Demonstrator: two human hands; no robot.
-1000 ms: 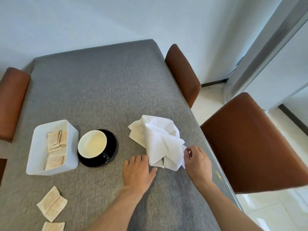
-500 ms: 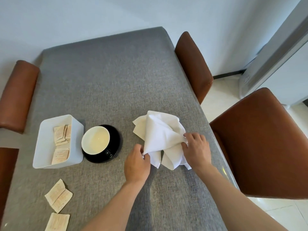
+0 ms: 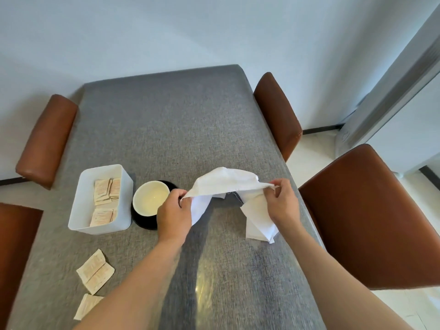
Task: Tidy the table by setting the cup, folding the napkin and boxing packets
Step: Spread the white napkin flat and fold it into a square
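Observation:
A white cloth napkin (image 3: 226,183) hangs stretched above the grey table (image 3: 166,129), lifted off it. My left hand (image 3: 175,214) pinches its left edge and my right hand (image 3: 283,202) pinches its right edge; loose ends droop below both hands. A cream cup (image 3: 150,197) sits upright on a black saucer (image 3: 142,222) just left of my left hand. The white box (image 3: 78,206) to the cup's left holds several beige packets (image 3: 104,194). Three more packets (image 3: 95,273) lie loose on the table near its front left.
Brown leather chairs stand around the table: one at the right (image 3: 371,217), one at the far right (image 3: 278,115), one at the far left (image 3: 45,139) and one at the near left (image 3: 14,253). A white wall runs behind the table.
Both hands took hold of the crumpled napkin, lifted it off the table and pulled its edge apart sideways. The camera view tilted upward.

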